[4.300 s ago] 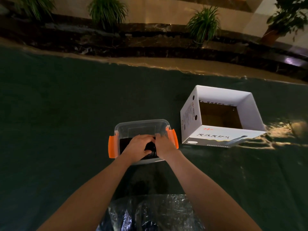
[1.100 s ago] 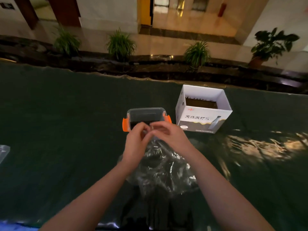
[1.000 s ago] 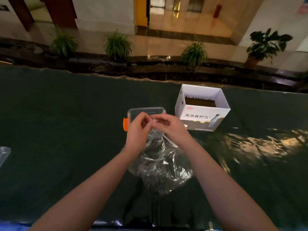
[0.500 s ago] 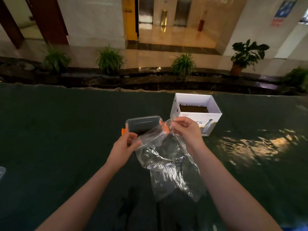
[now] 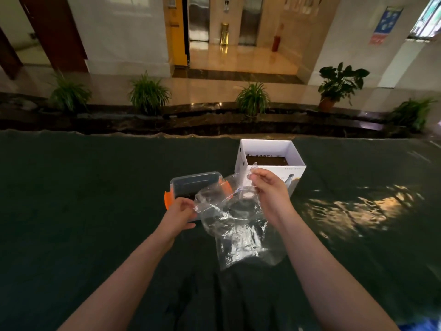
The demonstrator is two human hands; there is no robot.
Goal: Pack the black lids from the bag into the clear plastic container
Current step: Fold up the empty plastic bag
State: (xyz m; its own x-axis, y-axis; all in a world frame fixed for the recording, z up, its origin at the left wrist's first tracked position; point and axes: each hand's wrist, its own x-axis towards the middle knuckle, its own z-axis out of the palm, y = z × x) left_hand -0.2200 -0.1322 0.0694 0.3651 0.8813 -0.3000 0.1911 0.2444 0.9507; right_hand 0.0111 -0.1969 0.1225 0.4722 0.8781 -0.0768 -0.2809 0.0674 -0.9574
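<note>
Your hands hold the clear bag (image 5: pixel 238 225) up between them, above the dark green table cover (image 5: pixel 83 199). Your left hand (image 5: pixel 180 212) pinches the bag's left edge, fingers closed on the film. Your right hand (image 5: pixel 269 189) is raised higher and pinches the other side of the mouth between thumb and fingertips, so the opening is stretched wide.

Progress, as a judgement: the bag hangs limp and looks mostly see-through. Dark patches show through its lower half, but you cannot tell from here whether they are lids left inside or just the dark cloth behind the film. The clear plastic container (image 5: pixel 191 185) with orange latches (image 5: pixel 168 199) sits on the cloth just beyond your left hand, partly behind the bag. A dark mass lies in its bottom, most likely black lids (image 5: pixel 188 194) already packed; the count is unreadable. The container is open, with no cover of its own in view. Likely close to done: what is left is checking the bag for stragglers.

Writing: the white cardboard box (image 5: pixel 269 163) to the right of the container carries a line of dark print on its inner far wall, too small to read. Its front face is mostly hidden by your right hand. A blue and red poster (image 5: pixel 385 23) hangs on the far wall, text illegible.
</note>
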